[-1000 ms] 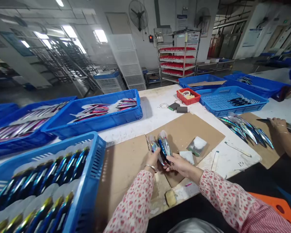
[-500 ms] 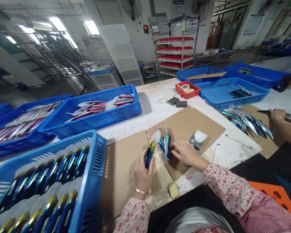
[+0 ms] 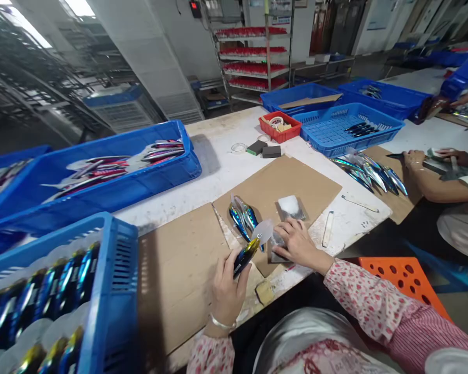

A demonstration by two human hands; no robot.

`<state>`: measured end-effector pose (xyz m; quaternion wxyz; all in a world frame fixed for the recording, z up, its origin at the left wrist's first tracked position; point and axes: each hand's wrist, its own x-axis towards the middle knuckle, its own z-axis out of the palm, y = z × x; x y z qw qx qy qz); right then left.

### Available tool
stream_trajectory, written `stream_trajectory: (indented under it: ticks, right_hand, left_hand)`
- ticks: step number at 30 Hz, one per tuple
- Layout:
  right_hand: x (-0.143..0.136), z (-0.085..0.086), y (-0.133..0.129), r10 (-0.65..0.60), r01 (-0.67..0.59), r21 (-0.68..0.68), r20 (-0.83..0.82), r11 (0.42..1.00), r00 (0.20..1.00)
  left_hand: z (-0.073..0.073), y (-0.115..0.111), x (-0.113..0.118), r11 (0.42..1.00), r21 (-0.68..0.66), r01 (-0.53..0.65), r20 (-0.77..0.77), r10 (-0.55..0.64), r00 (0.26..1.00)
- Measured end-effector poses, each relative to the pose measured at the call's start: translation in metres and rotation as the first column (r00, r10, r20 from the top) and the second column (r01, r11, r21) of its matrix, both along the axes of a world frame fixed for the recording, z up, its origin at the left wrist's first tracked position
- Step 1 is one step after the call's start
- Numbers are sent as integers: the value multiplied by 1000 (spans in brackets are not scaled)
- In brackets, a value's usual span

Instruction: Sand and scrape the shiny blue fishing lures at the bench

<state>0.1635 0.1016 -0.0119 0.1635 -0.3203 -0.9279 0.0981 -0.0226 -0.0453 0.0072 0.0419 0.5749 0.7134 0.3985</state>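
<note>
In my left hand [image 3: 228, 283] is a fishing lure [image 3: 247, 254] with a yellow head, a dark blue body and a clear round lip; thumb and fingers pinch its body, head tilted up to the right. My right hand [image 3: 296, 241] has bent fingers around the near right side of a flat grey block [image 3: 275, 245]; part of its grip is hidden. A few blue-silver lures [image 3: 239, 215] lie on the cardboard [image 3: 296, 179] just beyond the held one. Another grey block with a white pad [image 3: 290, 208] on it sits behind my right hand.
A light-blue crate [image 3: 120, 280] of blue-yellow lures stands at left, with a blue bin [image 3: 191, 156] of pink-silver lures behind. A red box [image 3: 281, 130], dark sanding blocks [image 3: 271, 151] and another blue crate [image 3: 312, 137] are farther back. A co-worker's hand [image 3: 414, 159] is at right.
The view has swung down and to the right. My right hand has moved away from the lying lures, and the grey block now shows under it. The held lure has tipped toward the right.
</note>
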Motion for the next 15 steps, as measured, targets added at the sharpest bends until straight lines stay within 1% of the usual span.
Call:
stream_trajectory:
  ticks: [3, 7, 9, 13, 15]
  right_hand:
    - [5, 1, 3, 10, -11, -38, -46, 999, 999]
    - [20, 3, 12, -6, -4, -70, -142, 998, 990]
    - [28, 4, 14, 24, -38, -76, -178, 996, 984]
    - [37, 4, 9, 131, -144, -91, -132, 985, 983]
    - [37, 2, 6, 152, -161, -107, -93, 981, 984]
  left_hand:
    - [-6, -4, 0, 999, -38, 19, 51, -17, 999]
    - [-10, -11, 0, 989, -143, 48, 115, -31, 993]
    - [-11, -12, 0, 981, -185, 60, 144, -33, 989]
    - [-12, -12, 1, 967, -241, 84, 224, -29, 974]
    - [-11, -11, 2, 961, -256, 106, 265, -35, 963]
